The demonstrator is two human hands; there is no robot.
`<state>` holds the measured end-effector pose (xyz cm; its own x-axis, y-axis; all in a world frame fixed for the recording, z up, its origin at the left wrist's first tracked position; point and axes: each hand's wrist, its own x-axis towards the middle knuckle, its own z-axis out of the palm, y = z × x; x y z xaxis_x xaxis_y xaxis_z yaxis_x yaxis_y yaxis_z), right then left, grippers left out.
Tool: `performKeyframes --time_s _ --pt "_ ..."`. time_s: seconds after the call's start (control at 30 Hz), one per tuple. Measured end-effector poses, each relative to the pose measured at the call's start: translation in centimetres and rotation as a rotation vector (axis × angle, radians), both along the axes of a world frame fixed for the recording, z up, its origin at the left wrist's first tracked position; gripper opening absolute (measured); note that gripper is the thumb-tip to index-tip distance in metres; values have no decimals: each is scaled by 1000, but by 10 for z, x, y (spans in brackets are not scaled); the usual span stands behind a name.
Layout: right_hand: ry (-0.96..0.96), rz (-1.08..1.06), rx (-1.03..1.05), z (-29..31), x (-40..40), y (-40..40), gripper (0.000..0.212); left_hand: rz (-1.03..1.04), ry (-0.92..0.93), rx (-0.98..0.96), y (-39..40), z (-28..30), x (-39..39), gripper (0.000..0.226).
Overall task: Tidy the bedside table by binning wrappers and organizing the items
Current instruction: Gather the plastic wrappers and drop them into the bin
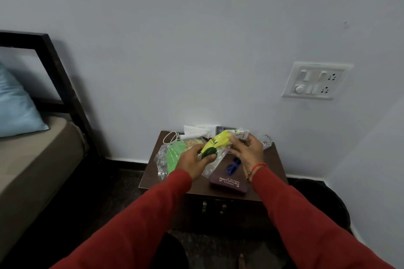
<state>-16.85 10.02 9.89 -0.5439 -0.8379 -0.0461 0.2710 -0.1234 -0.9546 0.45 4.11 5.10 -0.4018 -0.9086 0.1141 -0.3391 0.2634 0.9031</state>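
- The small dark brown wooden bedside table (271,166) stands against the pale wall; everything below is placed from this table.
- A bed with a tan mattress (32,159) and a light blue pillow (15,105) sits well off to the table's left side.
- A white switch plate (316,81) is on the wall above the table, toward its right.
- The left hand (192,162), in a red sleeve, is over the table's left half; its fingers are curled around the dark green end of a yellow plastic wrapper (217,141).
- The right hand (247,150), with a red thread on its wrist, is over the middle of the table; its fingers pinch the other end of the same wrapper.
- A clear plastic bag with a green thing inside (170,157) lies on the table's left edge.
- A dark purple glasses case with gold letters (228,184) lies at the table's front edge.
- A small blue plastic piece (232,166) lies just behind that case.
- White crumpled paper (194,132) sits at the table's back edge.
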Motion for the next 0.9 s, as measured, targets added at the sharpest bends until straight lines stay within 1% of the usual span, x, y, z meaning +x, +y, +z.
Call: performKeyframes --time_s 0.1,0.17,0.23,0.27,0.33,0.37,0.43,0.47,0.5,0.57,0.63,0.67,0.7,0.77,0.8,0.83,0.9 --pt "-19 24 15 -13 11 -9 25 36 -34 -95 -10 -12 14 39" --pt "-45 61 28 -22 22 -15 42 13 5 -159 -13 -16 17 27" --pt "-60 148 64 -31 35 -21 63 -24 33 -178 -14 -18 13 24" --pt "-68 190 80 -36 41 -24 67 -48 48 -158 -13 -16 10 24" --pt "-101 217 97 -44 47 -30 63 -113 62 -106 -13 -14 3 23" --pt "-114 205 89 -48 46 -33 60 -139 33 -95 -14 -15 1 25" --pt "-96 157 55 -54 40 -40 50 -130 -139 -118 -17 -18 -1 40" --pt "-75 126 42 -55 37 -43 47 -88 -227 -142 -17 -20 1 48" --pt "-47 83 44 -56 33 -45 46 -28 -278 -184 -18 -21 3 50" --pt "28 -30 74 -56 25 -49 51 138 -330 -288 -23 -21 10 47" --pt "69 -133 101 -58 16 -51 50 357 -468 -312 -30 -23 20 45" --pt "80 -175 105 -58 12 -51 45 455 -552 -261 -34 -26 25 53" --pt "91 -212 109 -59 9 -51 39 524 -609 -163 -37 -29 30 67" --pt "101 -270 126 -60 2 -51 30 605 -610 89 -42 -34 37 97" --pt "99 -299 136 -62 -1 -52 25 633 -558 211 -44 -38 40 109" --pt "90 -328 144 -63 -4 -51 20 655 -468 314 -47 -42 41 118" --pt "65 -353 179 -66 -11 -51 18 668 -205 444 -53 -50 39 124"
